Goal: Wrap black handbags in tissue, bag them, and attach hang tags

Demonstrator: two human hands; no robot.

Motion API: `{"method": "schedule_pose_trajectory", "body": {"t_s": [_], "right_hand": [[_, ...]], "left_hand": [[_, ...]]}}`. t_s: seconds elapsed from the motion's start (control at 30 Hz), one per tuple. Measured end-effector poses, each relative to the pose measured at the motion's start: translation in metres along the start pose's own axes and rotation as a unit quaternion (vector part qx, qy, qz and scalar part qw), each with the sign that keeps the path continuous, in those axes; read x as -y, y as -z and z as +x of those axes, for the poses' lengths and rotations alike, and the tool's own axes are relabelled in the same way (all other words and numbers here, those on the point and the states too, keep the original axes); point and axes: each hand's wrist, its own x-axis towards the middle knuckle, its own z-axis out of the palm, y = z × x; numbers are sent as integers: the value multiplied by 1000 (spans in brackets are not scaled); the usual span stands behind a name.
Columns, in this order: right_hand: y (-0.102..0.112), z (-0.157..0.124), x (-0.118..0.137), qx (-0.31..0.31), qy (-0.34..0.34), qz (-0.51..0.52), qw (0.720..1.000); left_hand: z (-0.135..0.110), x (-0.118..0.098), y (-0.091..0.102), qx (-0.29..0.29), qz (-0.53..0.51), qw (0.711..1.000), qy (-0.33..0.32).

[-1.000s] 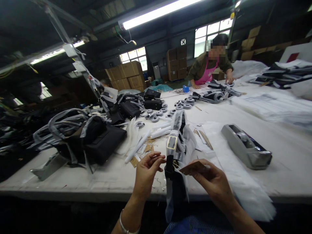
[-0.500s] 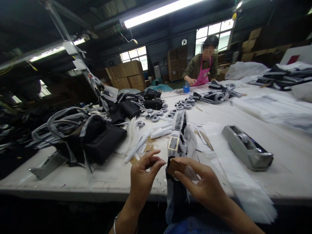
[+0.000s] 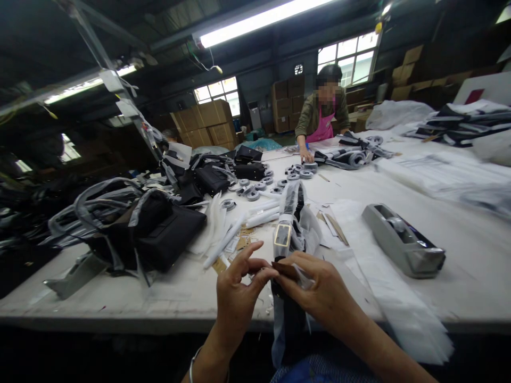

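A black strap (image 3: 288,311) with a gold rectangular buckle (image 3: 282,234) lies over the table's near edge, partly wrapped in clear plastic. My right hand (image 3: 319,298) pinches a small brown card tag (image 3: 284,268) against the strap's end. My left hand (image 3: 236,295) meets it from the left, thumb and finger pinched at the tag's edge, index finger raised. What the left fingers grip is too small to name.
A grey tape dispenser (image 3: 403,241) sits to the right. Black bags (image 3: 154,234) with wrapped handles pile up at the left. White foam tubes (image 3: 227,238), tape rolls (image 3: 255,191) and card scraps lie mid-table. A person in a pink apron (image 3: 321,125) works at the far end.
My right hand has brought the brown tag left and down onto the strap end, and my left hand has closed in on it. The far person has moved left along the table.
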Motion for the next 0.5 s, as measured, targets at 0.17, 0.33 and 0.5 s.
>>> {"method": "schedule_pose_trajectory", "body": {"t_s": [0.17,0.33,0.5], "right_hand": [[-1,-1,-2,-14,-8,29,999],[0,-1,-4,-15,-11,51,999],[2,-1,0,-10,-19,58,998]], "left_hand": [[0,2,4,17,0,1000,10],[-1,6,13,74,46,996,-21],[-1,4,18,84,88,992,-26]]}}
